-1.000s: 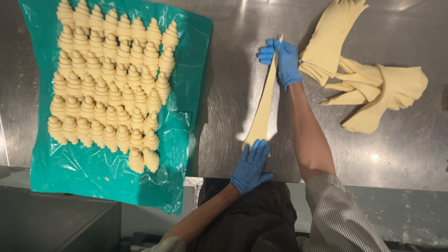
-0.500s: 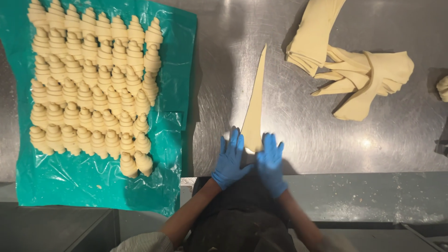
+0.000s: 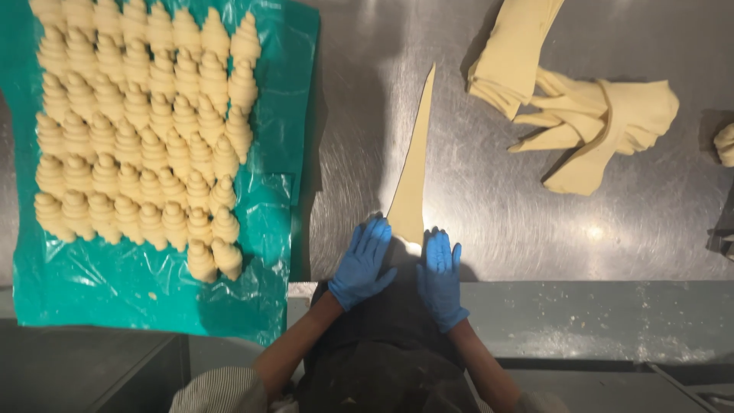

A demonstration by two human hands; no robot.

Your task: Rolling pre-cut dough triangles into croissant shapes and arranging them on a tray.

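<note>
A long thin triangle of pale dough [image 3: 413,164] lies on the steel table [image 3: 489,222], its point away from me. Both my hands wear blue gloves. My left hand [image 3: 365,261] and my right hand [image 3: 441,279] lie flat, fingers together, on either side of the triangle's wide near end at the table's front edge. The wide end is partly hidden under my palms. Neither hand grips anything.
A teal plastic sheet [image 3: 275,199] at the left holds several rows of rolled raw croissants [image 3: 145,130]. A heap of cut dough strips [image 3: 581,107] lies at the back right. One more dough piece [image 3: 725,144] shows at the right edge.
A second ago my hands held the dough triangle stretched between them. It now lies on the table, and both hands have come down flat at its wide near end.
</note>
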